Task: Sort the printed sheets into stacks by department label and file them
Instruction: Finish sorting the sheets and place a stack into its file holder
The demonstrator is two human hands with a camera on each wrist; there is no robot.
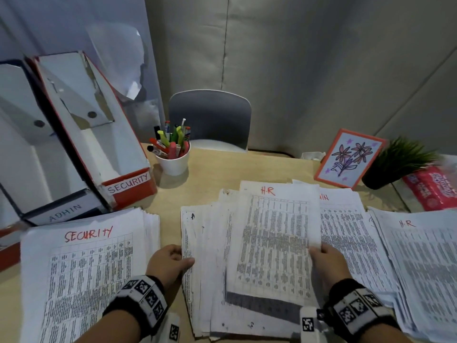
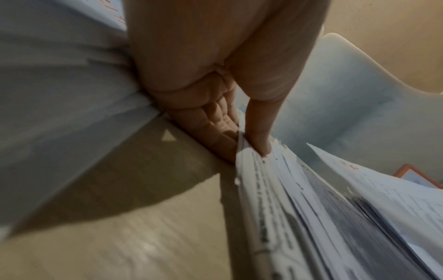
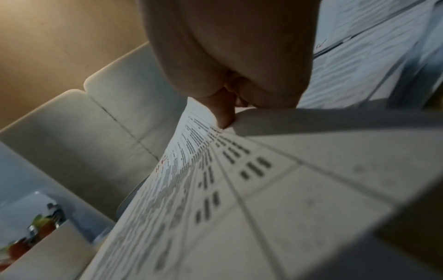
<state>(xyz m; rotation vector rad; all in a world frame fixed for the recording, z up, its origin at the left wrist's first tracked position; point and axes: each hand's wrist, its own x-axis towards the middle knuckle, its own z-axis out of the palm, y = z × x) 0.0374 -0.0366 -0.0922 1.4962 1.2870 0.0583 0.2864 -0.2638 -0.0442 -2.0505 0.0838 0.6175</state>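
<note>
Lifting 1 HR sheet [image 1: 277, 241] pinched in right hand [image 1: 326, 263], left hand [image 1: 168, 263] gripping unsorted pile [image 1: 205, 268], likely heading onto HR stack [image 1: 420, 256].

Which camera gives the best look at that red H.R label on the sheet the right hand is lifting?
The head view: the H.R label reads clearly atop the sheet that the right hand pinches. The right wrist view shows it only as a red smudge; the left wrist view shows a blurred red mark, unreadable.
</note>
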